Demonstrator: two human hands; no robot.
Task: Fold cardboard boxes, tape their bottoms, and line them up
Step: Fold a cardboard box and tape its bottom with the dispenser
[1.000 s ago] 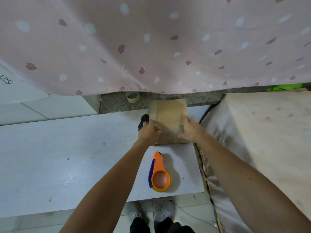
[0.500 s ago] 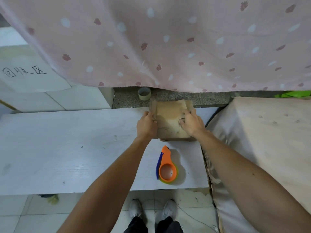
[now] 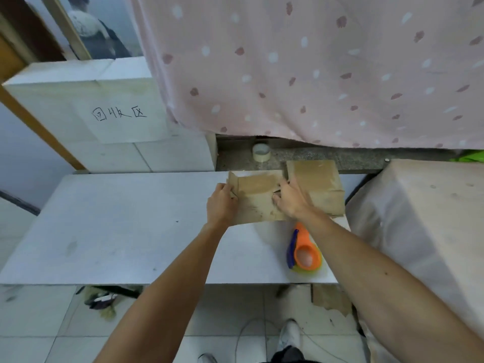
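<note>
Box (image 3: 256, 197) is on the table (image 3: 117, 231), far side, with a second box (image 3: 318, 184) just beside it at 3 o'clock. Left hand (image 3: 221, 205) grips its left wall and right hand (image 3: 289, 203) pinches the right flap. Suggest squaring the flaps flush, seam closed, before reaching for the tape dispenser (image 3: 305, 254) at 5 o'clock.

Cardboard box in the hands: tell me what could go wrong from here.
1. The second box sits by the table's right edge; sliding the held box against it could push it off.
2. The tape dispenser lies near the front edge, close beside the right forearm; drawing that arm back could knock it to the floor.
</note>
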